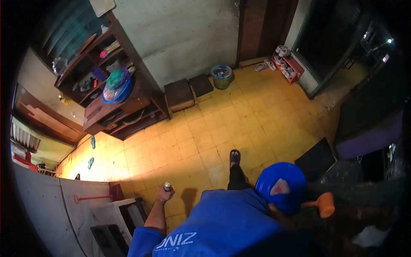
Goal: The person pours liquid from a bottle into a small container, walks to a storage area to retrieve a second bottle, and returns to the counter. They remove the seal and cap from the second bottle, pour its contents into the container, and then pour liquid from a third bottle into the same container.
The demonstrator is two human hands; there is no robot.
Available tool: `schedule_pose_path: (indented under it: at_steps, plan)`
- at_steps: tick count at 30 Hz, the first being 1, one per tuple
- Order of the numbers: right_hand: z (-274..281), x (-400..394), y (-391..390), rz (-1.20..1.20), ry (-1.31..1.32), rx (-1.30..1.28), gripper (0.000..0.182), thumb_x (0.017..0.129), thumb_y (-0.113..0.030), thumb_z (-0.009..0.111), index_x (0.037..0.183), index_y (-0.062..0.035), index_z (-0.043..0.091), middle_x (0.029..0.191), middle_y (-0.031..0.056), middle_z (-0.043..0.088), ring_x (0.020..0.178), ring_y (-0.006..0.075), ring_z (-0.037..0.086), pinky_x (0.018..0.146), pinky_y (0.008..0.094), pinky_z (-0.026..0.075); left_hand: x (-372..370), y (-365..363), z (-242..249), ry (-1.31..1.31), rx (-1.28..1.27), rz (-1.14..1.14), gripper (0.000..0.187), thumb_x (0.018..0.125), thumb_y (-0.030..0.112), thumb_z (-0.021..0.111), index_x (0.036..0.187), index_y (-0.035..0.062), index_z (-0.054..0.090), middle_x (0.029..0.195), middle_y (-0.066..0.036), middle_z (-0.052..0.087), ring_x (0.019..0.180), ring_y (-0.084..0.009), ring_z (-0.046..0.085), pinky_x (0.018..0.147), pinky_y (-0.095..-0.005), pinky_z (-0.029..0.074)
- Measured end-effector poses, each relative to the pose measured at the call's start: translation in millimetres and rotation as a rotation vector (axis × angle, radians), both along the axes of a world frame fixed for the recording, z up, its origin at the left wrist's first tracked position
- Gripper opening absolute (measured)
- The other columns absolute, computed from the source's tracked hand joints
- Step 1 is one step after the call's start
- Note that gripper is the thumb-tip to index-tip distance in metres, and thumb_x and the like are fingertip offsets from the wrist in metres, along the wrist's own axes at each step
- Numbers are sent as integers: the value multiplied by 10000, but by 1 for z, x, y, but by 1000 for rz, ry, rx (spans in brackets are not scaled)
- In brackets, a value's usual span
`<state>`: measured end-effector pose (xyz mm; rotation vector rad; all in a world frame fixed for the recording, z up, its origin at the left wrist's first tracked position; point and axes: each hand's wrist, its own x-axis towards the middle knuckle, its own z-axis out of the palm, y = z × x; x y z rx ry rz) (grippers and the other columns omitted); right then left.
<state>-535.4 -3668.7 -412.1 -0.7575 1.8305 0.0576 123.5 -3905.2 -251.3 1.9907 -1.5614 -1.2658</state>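
My left hand point(165, 195) is closed around a small object with a pale, shiny round top point(167, 186). Most of that object is hidden in my fist, so its kind does not show. On the other side, my right hand point(274, 208) is at the near edge of a round blue tub point(262, 180), its fingers mostly hidden and dark. Inside the tub lies a whitish thing with a red patch point(280, 187). Beside the tub sticks out an orange dipper point(325, 204), its handle pointing toward the tub.
Yellow floor tiles point(214, 137) stretch ahead. A wooden shelf unit point(139, 96) at left bears a blue basin point(117, 96) of bags. Along the wall stand a green bin point(221, 80) and a shoe rack point(290, 70). A black mat point(316, 159) lies right; a red-handled dustpan point(115, 192) is left.
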Motion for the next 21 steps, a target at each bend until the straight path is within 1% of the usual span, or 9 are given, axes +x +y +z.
schedule_pose_path:
  at_steps: [2,6,8,11,12,13,15,17,21]
  plan:
    - [21,1,-97,155,88,-58,296,864,-328,611,926,-39,631,784,190,588,649,344,544,583,452,444,-13,-49,-6,281,11,205,229,682,41,722,876,52,600,768,-45,640,710,-168,627,647,-339,536]
    - [37,-29,-275,449,334,-237,361,816,-357,656,945,-21,677,888,241,653,757,380,620,673,457,495,-68,-106,13,312,-8,368,304,676,25,732,942,47,587,800,-49,643,723,-175,641,657,-340,551]
    - [41,-50,-373,327,381,-399,363,780,-368,675,890,-23,701,911,243,672,845,371,664,725,443,521,-89,-128,5,311,-13,317,300,685,19,738,939,45,582,802,-44,644,729,-180,642,663,-346,550]
    - [80,-71,-499,314,406,-578,307,760,-325,697,849,-31,687,818,188,677,791,373,661,703,441,522,-116,-134,-8,396,169,428,257,716,37,739,922,52,586,808,-38,641,733,-167,630,663,-337,535]
    - [77,-79,-537,230,374,-706,288,763,-309,702,848,-34,681,811,175,677,773,371,658,695,440,519,-120,-138,-14,396,116,343,220,729,43,736,896,59,593,799,-32,641,730,-151,620,655,-329,524]
    - [87,-80,-580,239,389,-668,276,777,-298,693,852,-34,669,806,177,673,770,372,656,683,441,516,-122,-144,-25,397,58,254,185,742,49,732,870,65,600,790,-27,641,726,-136,611,647,-321,512]
    - [125,-65,-652,254,407,-629,263,791,-287,685,855,-33,656,802,178,668,767,373,653,672,441,512,-119,-130,-86,337,123,341,156,750,56,731,839,70,603,769,-19,637,710,-120,598,635,-313,502]
    - [147,-47,-708,173,337,-788,234,807,-269,666,860,-42,642,811,184,665,778,377,649,661,441,509,-117,-143,-108,210,232,440,135,757,64,732,808,76,608,748,-11,635,696,-106,586,625,-305,492]
    - [96,-28,-771,86,300,-836,241,819,-268,648,858,-32,621,827,197,657,797,392,634,689,445,504,-110,-226,-91,115,345,418,141,753,64,739,809,81,611,748,-8,636,700,-106,589,633,-303,495]
